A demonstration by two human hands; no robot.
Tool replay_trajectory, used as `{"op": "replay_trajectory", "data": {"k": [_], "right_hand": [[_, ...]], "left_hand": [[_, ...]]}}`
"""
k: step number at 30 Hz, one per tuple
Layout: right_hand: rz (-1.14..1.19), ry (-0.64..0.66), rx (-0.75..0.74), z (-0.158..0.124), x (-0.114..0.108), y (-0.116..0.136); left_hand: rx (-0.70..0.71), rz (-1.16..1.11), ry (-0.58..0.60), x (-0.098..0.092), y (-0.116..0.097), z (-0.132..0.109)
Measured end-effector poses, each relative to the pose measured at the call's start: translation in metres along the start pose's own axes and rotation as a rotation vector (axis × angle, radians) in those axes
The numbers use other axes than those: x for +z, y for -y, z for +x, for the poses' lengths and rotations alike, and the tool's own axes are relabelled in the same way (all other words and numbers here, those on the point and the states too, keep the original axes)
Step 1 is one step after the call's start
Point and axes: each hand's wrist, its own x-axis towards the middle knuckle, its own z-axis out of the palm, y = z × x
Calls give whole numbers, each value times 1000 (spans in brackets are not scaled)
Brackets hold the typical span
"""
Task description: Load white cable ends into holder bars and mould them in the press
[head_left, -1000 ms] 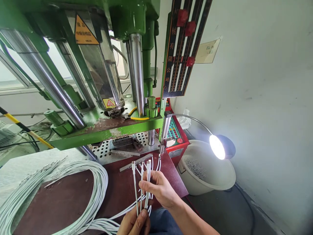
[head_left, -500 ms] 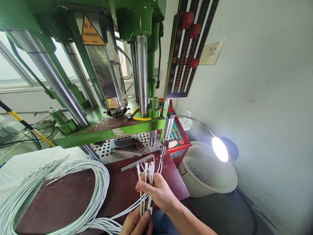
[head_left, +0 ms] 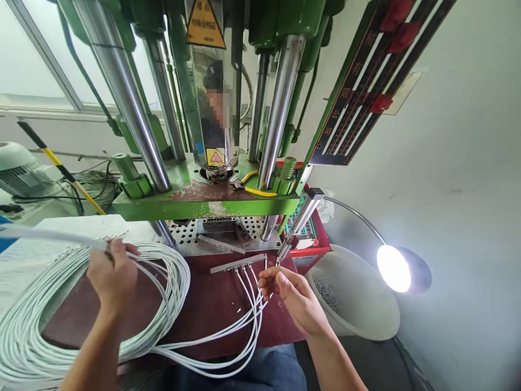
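Note:
My left hand [head_left: 114, 277], smeared by motion, is closed around a bundle of white cables [head_left: 52, 234] above the left side of the coil. Their ends point left and are blurred. Over the right part of the brown board, my right hand [head_left: 295, 298] has loosely bent fingers, and no object shows between them. Just behind its fingertips is a cable connector [head_left: 278, 262]. A slim metal bar [head_left: 238, 264] lies ahead of that hand, with several white cable ends set along it. Their cables curve towards me and back left to the large coil of white cable [head_left: 171, 304].
A green press [head_left: 207, 209] with steel columns stands ahead. Yellow-handled pliers [head_left: 260, 191] lie on its plate, and a second metal bar [head_left: 222, 244] below. At the right are a lit lamp [head_left: 393, 269], a red control box [head_left: 321, 244] and a white tub [head_left: 366, 309] holding small pieces.
Both hands were together at the bundle of cables. My left hand has swung far left with it, while my right hand has let go and moved right. The view has turned left.

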Motion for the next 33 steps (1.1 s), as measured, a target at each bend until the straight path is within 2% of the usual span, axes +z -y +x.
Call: {"op": "replay_trajectory", "data": {"k": [2,3,5,8,10,12,13,15,18,21,23,25,28,30,33], "right_hand": [[-19,-4,6,-1,-6,1],[-38,-2,8,-1,-9,1],[-127,-5,6,3,-14,1],[-467,-36,-2,19,-21,-2],[-818,-47,-44,39,-25,-10],[-1155,-1,-110,62,-26,-21],[-1280,48,-130,72,-27,-28],[-1392,139,-140,88,-29,-40],[-1443,241,-134,98,-35,-52],[-1498,298,-138,98,-42,-57],[-1523,318,-146,96,-46,-59],[-1534,332,-159,96,-47,-60],[-1520,346,-188,95,-48,-61],[-1497,346,-210,94,-48,-61],[-1458,350,-245,94,-48,-59]], "left_hand": [[-100,95,180,-1,17,28],[-136,125,264,-1,24,33],[-147,142,365,-3,29,29],[-87,-7,453,-6,19,-8],[-38,-146,694,-3,2,-46],[40,-137,961,6,-15,-89],[101,-91,1051,13,-21,-111],[238,63,1059,29,-28,-150],[426,278,951,52,-30,-190],[507,381,866,65,-31,-209],[514,377,891,68,-34,-213],[476,341,955,69,-37,-212],[304,225,1009,71,-41,-208],[123,40,1071,74,-41,-205],[-243,-357,1220,81,-42,-201]]}}
